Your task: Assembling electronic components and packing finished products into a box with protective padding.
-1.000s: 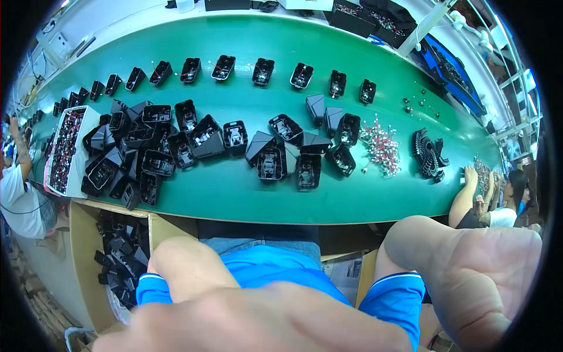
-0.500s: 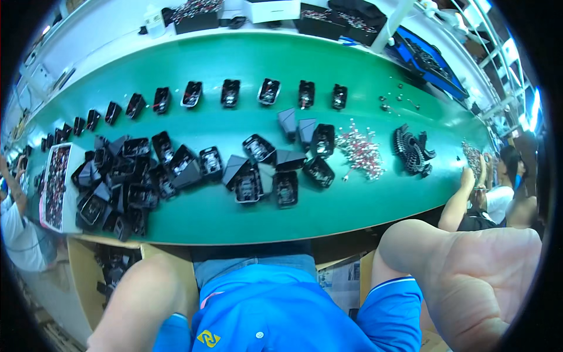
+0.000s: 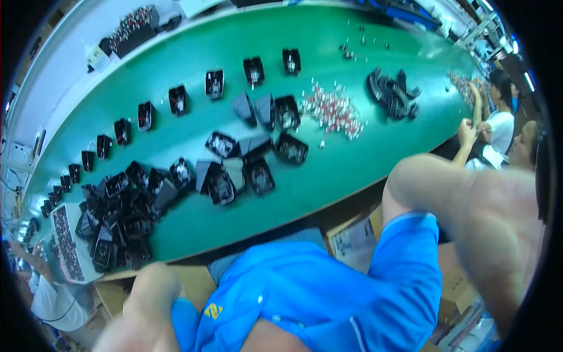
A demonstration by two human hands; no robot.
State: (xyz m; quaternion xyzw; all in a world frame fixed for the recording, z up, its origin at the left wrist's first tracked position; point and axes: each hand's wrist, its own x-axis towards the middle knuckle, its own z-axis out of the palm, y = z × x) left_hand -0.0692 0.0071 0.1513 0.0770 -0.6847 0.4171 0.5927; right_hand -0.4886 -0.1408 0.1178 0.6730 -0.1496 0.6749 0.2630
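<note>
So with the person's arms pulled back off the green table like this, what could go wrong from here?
1. The big pile of black plastic housings sits close to the table's near edge; a returning arm could sweep some off.
2. The loose heap of small red-and-white parts lies unboxed and could scatter if brushed.
3. The right forearm fills the view near the lens and neither hand is visible, so what they do goes unrecorded.

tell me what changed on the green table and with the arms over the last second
Mostly the view tilted: the green table now runs slantwise and the black housings sit lower left. The right arm stays raised at the right edge; the left arm has slid down to the lower left. Neither took hold of or let go of anything. The housings and the small red and white parts lie as before.
</note>
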